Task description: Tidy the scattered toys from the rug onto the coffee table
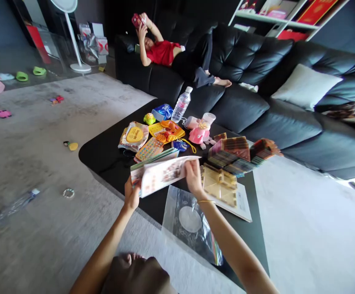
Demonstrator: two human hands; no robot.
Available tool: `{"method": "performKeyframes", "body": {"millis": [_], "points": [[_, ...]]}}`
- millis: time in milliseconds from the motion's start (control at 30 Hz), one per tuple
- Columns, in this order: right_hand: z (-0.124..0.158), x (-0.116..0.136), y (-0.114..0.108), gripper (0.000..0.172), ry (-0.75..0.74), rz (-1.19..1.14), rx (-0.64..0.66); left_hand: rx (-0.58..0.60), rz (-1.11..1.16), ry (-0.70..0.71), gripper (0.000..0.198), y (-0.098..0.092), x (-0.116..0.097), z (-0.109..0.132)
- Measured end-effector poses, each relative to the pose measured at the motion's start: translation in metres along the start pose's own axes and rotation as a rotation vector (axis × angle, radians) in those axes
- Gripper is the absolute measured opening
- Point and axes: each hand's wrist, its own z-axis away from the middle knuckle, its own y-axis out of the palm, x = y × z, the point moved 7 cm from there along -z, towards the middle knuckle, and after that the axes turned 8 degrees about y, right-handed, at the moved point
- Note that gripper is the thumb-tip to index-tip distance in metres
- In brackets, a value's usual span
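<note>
Held over the near edge of a black table [102,153] is a thin booklet [162,175] with white printed pages, blurred by motion. My left hand [132,192] grips its left edge, thumb in front. At the right, my right hand [193,175] has its fingers closed on a page edge; a bangle [206,201] circles that wrist. Below the booklet lies a clear zip bag [188,220]. Beside my right hand, a wooden puzzle frame [220,185] rests on a white book [243,202]. Stacks of thick cards or small books [229,151] stand behind it.
A water bottle [182,105], a snack bag [134,136], a yellow toy tray [167,131] and a pink toy [199,132] crowd the table's far side. A person in red [162,53] lies on the black sofa [241,61]. Small toys and slippers [22,76] dot the floor.
</note>
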Motion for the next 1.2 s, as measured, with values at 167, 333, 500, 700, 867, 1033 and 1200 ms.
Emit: {"method": "performKeyframes", "body": {"millis": [167,333,500,700,867,1033,1200], "points": [[0.013,-0.030,0.030,0.027,0.078,0.068,-0.102,0.117,0.000,0.088,0.080,0.009,0.005,0.013],[0.003,-0.032,0.031,0.034,0.079,-0.100,0.121,0.267,-0.346,0.070,0.063,0.012,0.002,0.019],[-0.023,-0.016,0.023,0.049,0.102,-0.033,0.376,0.144,-0.114,-0.140,0.058,0.035,-0.004,0.025],[-0.001,0.014,-0.049,0.060,0.012,0.678,0.443,-0.079,0.113,-0.416,0.060,0.067,0.012,0.045],[0.086,-0.011,-0.082,0.073,0.031,1.032,0.609,-0.128,0.224,-0.519,0.057,0.091,0.032,0.055],[0.111,-0.021,-0.081,0.021,0.004,1.005,0.602,-0.140,0.283,-0.640,0.057,0.121,0.049,0.056],[0.128,-0.014,-0.093,0.039,-0.020,1.042,0.429,-0.122,0.427,-0.681,0.060,0.140,0.045,0.044]]}}
